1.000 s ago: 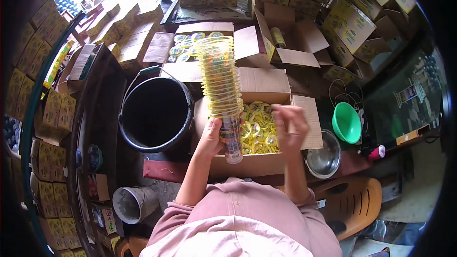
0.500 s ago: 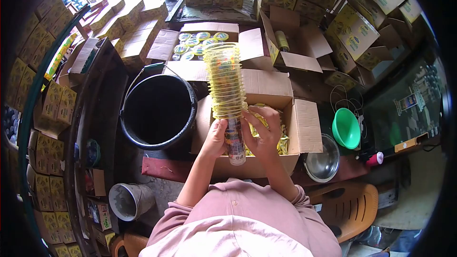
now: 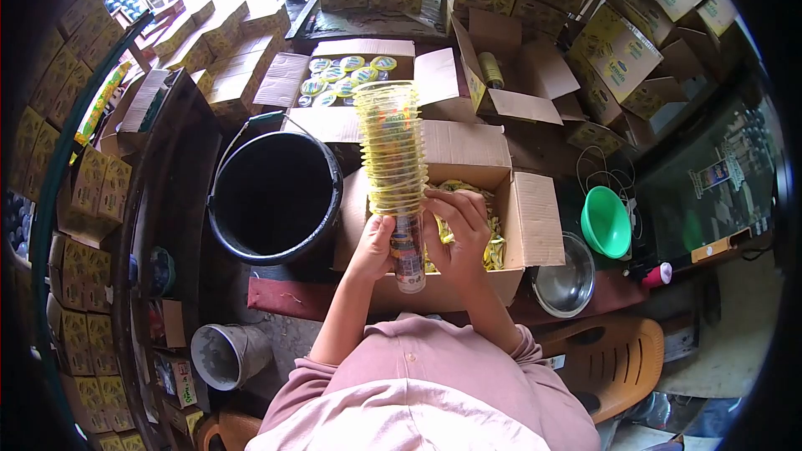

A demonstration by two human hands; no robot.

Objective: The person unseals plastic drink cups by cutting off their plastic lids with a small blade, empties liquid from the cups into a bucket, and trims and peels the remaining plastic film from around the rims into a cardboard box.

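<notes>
A tall cylinder (image 3: 409,260) with printed sides stands nearly upright before my chest, ringed along most of its length by a stack of yellow rings (image 3: 394,150). My left hand (image 3: 373,244) is wrapped round its lower part from the left. On the right side, my right hand (image 3: 457,230) touches the lowest rings with its fingertips, fingers bent and partly spread. Behind the hands, an open cardboard box (image 3: 538,219) holds many yellow strips or rings (image 3: 494,252), partly hidden by my right hand.
A black bucket (image 3: 276,196) stands left of the box. Further back, another open box (image 3: 334,124) holds round-lidded cups (image 3: 341,75). To the right are a green bowl (image 3: 606,221) and a clear bowl (image 3: 565,284). A grey bucket (image 3: 230,357) is at lower left.
My right hand has come from above the box's right side to the lowest rings on the cylinder. The cylinder stays in my left hand, slightly lower than at first.
</notes>
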